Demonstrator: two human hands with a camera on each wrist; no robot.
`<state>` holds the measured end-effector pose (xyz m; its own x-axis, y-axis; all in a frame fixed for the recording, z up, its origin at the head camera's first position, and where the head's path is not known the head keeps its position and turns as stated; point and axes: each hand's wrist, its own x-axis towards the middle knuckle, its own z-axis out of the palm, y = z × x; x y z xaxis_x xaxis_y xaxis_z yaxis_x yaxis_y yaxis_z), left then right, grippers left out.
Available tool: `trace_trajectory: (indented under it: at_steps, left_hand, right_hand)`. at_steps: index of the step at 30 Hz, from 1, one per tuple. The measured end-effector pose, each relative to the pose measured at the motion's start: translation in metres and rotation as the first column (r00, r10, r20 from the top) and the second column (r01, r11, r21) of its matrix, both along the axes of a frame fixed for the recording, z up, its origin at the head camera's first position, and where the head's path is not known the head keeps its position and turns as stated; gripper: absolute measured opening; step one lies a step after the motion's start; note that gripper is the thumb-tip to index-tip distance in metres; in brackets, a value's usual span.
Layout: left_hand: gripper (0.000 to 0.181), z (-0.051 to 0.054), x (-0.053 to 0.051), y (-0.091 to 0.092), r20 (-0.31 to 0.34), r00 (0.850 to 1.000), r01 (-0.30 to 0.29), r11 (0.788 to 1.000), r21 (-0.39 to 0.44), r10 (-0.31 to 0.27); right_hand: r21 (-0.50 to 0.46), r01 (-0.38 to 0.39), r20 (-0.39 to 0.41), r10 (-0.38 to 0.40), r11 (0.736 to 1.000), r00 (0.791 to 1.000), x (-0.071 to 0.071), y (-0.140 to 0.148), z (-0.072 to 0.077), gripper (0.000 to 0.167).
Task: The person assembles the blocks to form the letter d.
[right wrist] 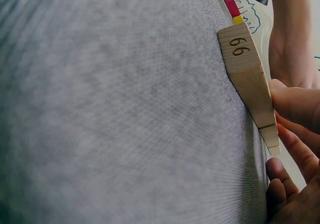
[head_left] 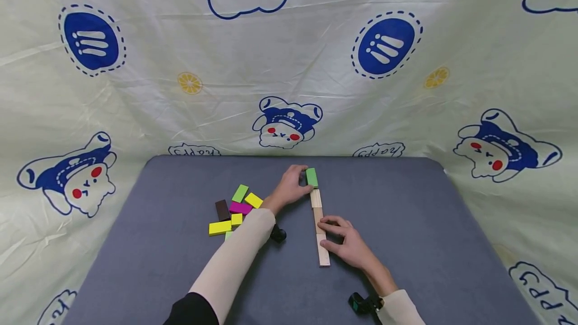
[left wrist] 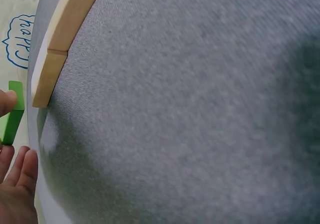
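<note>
In the head view, a row of three plain wooden blocks [head_left: 323,256] runs away from the person along the table. A green block [head_left: 312,178] stands at the row's far end. My left hand [head_left: 290,184] pinches this green block between thumb and fingers; the left wrist view has the block [left wrist: 13,116] at its left edge. Beside the row, my right hand [head_left: 354,247] touches the nearer wooden blocks with thumb and fingertips from the right. On the near end of the closest block [right wrist: 245,59], the right wrist view shows the marking "66".
Left of the left forearm lies a loose group of coloured blocks: a dark brown block [head_left: 223,210], a magenta block [head_left: 241,208], several yellow and light green ones. The grey table [head_left: 406,204] ends at a printed curtain [head_left: 316,64] behind. Each wrist carries a black camera [head_left: 361,303].
</note>
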<state>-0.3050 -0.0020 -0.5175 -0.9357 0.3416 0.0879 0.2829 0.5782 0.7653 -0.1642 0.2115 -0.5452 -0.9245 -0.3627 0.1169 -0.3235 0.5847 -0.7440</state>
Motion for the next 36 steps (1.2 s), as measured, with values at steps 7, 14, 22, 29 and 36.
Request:
trace_trajectory:
  at_steps: [7, 14, 22, 29, 36]
  left_hand:
    - [0.063, 0.003, -0.003, 0.004, 0.024, 1.0, 0.016, 0.999, -0.037, -0.015]
    - [0.061, 0.002, -0.006, 0.006, 0.037, 0.999, 0.002, 0.992, -0.122, 0.002]
    - [0.061, 0.002, -0.006, 0.008, 0.098, 0.995, 0.021, 0.99, -0.137, -0.008]
    - [0.059, 0.004, -0.003, 0.011, 0.103, 0.995, 0.027, 0.987, -0.158, -0.01]
    - [0.06, 0.003, -0.003, 0.013, 0.104, 0.995, 0.026, 0.981, -0.192, -0.006]
  right_hand:
    - [-0.004, 0.005, -0.007, -0.005, 1.0, 1.0, -0.001, -0.001, 0.001, 0.043]
    - [-0.004, 0.007, -0.006, -0.008, 1.0, 1.0, -0.001, -0.001, 0.001, 0.044]
    - [-0.006, 0.015, 0.018, -0.015, 1.0, 1.0, 0.0, -0.002, 0.002, 0.043]
    - [-0.004, 0.012, 0.012, -0.012, 1.0, 1.0, 0.002, -0.003, 0.002, 0.043]
    - [-0.012, 0.015, 0.011, -0.015, 1.0, 1.0, 0.001, -0.002, 0.002, 0.043]
